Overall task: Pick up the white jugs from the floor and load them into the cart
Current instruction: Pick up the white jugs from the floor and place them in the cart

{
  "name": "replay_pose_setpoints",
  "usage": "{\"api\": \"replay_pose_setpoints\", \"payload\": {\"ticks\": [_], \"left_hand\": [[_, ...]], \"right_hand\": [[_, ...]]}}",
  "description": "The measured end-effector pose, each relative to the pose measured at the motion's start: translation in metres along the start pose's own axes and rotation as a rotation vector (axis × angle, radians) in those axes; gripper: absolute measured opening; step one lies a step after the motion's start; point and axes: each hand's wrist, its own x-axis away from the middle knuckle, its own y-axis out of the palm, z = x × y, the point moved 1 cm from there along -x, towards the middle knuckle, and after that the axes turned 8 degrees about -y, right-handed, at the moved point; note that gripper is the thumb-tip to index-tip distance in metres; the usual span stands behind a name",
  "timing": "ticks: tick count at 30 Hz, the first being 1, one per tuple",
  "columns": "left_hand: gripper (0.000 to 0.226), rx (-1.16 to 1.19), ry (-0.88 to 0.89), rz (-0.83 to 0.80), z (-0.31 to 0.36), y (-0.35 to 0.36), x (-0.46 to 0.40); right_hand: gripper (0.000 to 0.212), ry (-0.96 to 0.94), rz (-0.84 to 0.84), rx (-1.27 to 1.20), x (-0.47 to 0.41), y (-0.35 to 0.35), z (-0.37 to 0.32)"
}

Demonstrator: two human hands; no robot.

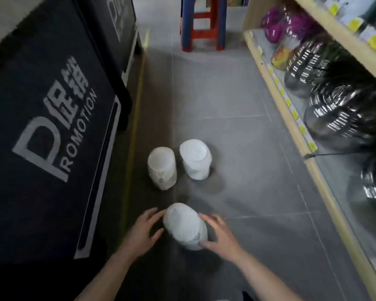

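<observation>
Three white jugs are standing on the floor; none is showing as loaded, and no cart is appearing in the head view, so the task is judged to be at its first pick with all three jugs remaining. The nearest jug is serving as the landmark; the left hand is sitting just to its left with fingers spread and fingertips close to its side, while the right hand is sitting just to its right with fingers spread, the thumb appearing to touch its lower wall; firm contact on either side cannot be confirmed through the blur. Beyond the landmark, the left far jug and the right far jug are standing side by side, just apart. Left of the landmark, a dark promotion stand is bordering the aisle; right of it, a shelf is carrying shiny goods; far beyond, a stool is standing.
</observation>
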Motion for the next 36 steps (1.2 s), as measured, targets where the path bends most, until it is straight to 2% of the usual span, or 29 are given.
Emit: {"api": "replay_pose_setpoints", "payload": {"ticks": [3, 6, 9, 12, 16, 20, 23, 28, 32, 36], "left_hand": [[0.059, -0.037, 0.134, 0.013, -0.037, 0.057, -0.047], [0.061, -0.067, 0.245, 0.007, -0.057, 0.093, -0.072], [0.059, 0.034, 0.302, 0.012, -0.064, 0.112, -0.080], [0.072, 0.033, 0.307, 0.049, -0.061, 0.121, -0.074], [0.089, -0.008, 0.292, 0.095, -0.055, 0.130, -0.068], [0.113, 0.130, 0.236, 0.088, -0.063, 0.138, -0.088], [0.118, 0.273, 0.258, 0.093, -0.063, 0.147, -0.107], [0.108, 0.383, 0.284, 0.106, -0.052, 0.131, -0.128], [0.102, 0.472, 0.172, -0.054, -0.032, 0.092, -0.132], [0.102, 0.496, 0.131, -0.141, 0.006, 0.034, -0.099]], "right_hand": [[0.088, -0.092, 0.005, -0.008, -0.032, 0.051, 0.056], [0.097, -0.213, -0.001, 0.141, -0.047, 0.086, 0.098], [0.087, -0.270, 0.041, 0.235, -0.056, 0.090, 0.116], [0.078, -0.265, 0.049, 0.221, -0.058, 0.070, 0.124], [0.082, -0.219, 0.042, 0.207, -0.060, 0.045, 0.129], [0.094, -0.213, 0.063, 0.131, -0.070, 0.051, 0.138], [0.093, -0.227, 0.158, 0.020, -0.079, 0.067, 0.148], [0.085, -0.177, 0.259, -0.081, -0.097, 0.055, 0.136], [0.072, -0.119, 0.193, -0.137, -0.104, 0.020, 0.098], [0.069, -0.070, 0.162, -0.164, -0.079, -0.023, 0.039]]}}
